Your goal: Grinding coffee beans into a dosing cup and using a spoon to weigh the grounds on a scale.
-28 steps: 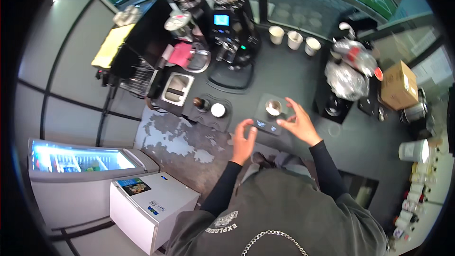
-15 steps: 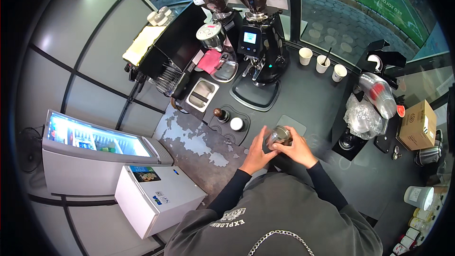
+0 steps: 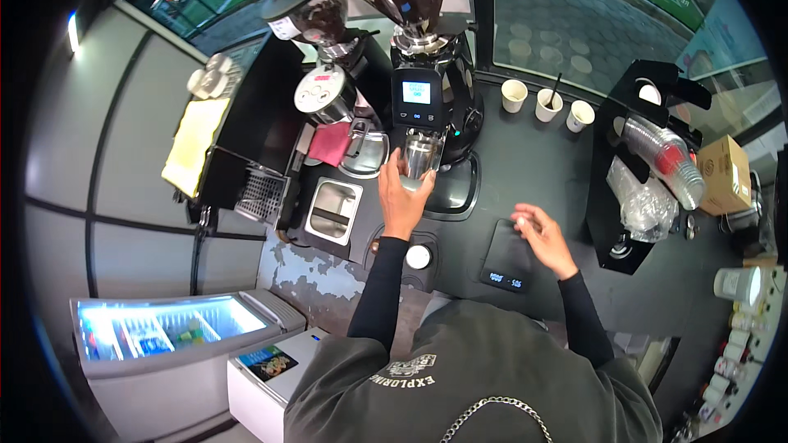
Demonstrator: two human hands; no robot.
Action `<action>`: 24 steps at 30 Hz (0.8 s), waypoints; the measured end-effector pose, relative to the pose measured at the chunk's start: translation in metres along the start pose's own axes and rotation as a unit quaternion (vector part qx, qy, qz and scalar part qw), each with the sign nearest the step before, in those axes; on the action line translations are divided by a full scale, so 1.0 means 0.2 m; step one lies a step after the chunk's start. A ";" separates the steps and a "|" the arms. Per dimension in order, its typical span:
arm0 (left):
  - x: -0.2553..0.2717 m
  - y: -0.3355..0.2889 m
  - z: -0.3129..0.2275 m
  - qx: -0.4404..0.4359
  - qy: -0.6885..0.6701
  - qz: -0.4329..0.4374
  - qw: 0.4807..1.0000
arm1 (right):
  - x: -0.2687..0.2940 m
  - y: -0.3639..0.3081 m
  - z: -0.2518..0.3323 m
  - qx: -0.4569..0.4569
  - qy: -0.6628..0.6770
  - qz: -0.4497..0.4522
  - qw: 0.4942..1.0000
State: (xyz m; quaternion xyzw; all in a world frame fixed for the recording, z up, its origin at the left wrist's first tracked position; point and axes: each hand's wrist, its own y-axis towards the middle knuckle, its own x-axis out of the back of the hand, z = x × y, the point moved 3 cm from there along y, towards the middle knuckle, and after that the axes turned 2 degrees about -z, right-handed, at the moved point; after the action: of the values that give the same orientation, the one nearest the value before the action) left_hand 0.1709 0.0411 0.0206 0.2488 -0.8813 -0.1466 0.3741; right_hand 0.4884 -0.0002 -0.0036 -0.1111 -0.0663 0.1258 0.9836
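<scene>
My left hand (image 3: 402, 203) reaches forward, its fingers wrapped round a shiny metal dosing cup (image 3: 421, 154). The cup stands upright under the outlet of the black coffee grinder (image 3: 420, 74), whose small screen is lit. What is inside the cup is hidden. Above the far right part of a flat black scale (image 3: 502, 253) with a lit display, my right hand (image 3: 543, 239) hovers with fingers loosely apart and nothing in them. Below my left wrist, a tamping mat (image 3: 433, 253) bears a white-topped round tool (image 3: 419, 257); a brown-handled tool is mostly covered by my arm.
Three paper cups (image 3: 515, 96) line the window, one holding a dark stirrer. A second grinder (image 3: 320, 92), a pink cloth (image 3: 328, 144), a steel bin (image 3: 335, 208) and the espresso machine (image 3: 250, 143) stand left. Stacked plastic cups (image 3: 663, 160) and a cardboard box (image 3: 722, 176) are right.
My left hand has carried the metal cup forward and left to the grinder. My right hand has let go of it and moved right, over the scale. The view has shifted.
</scene>
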 end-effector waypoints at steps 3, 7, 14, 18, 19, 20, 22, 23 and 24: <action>-0.06 0.04 0.08 0.003 -0.067 0.018 0.998 | -0.20 0.20 0.04 0.032 -0.006 -0.012 0.999; -0.11 0.05 0.14 -0.003 -0.109 0.019 0.994 | -0.43 0.56 0.11 0.106 -0.064 -0.053 0.991; -0.11 0.05 0.22 -0.035 -0.218 0.027 0.975 | -0.61 0.82 0.20 0.104 -0.112 -0.110 0.982; -0.14 0.07 0.22 -0.034 -0.281 0.029 0.959 | -0.64 0.84 0.22 0.100 -0.130 -0.122 0.979; -0.13 0.07 0.22 -0.027 -0.268 0.029 0.963 | -0.63 0.85 0.23 0.106 -0.149 -0.125 0.975; -0.13 0.08 0.22 -0.013 -0.265 0.040 0.963 | -0.63 0.86 0.23 0.107 -0.142 -0.130 0.976; -0.09 0.08 0.22 -0.003 -0.266 0.044 0.963 | -0.61 0.87 0.24 0.100 -0.159 -0.124 0.974; -0.07 0.07 0.22 0.024 -0.247 0.070 0.966 | -0.61 0.88 0.25 0.092 -0.172 -0.121 0.973; -0.05 0.07 0.21 0.042 -0.232 0.089 0.968 | -0.61 0.90 0.25 0.094 -0.157 -0.119 0.976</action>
State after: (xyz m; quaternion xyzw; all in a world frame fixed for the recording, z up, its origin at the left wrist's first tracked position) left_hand 0.1410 0.0607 -0.0081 0.1438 -0.9679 -0.1287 0.1606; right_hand 0.3222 0.1471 -0.0097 0.0120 -0.2206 0.0292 0.9748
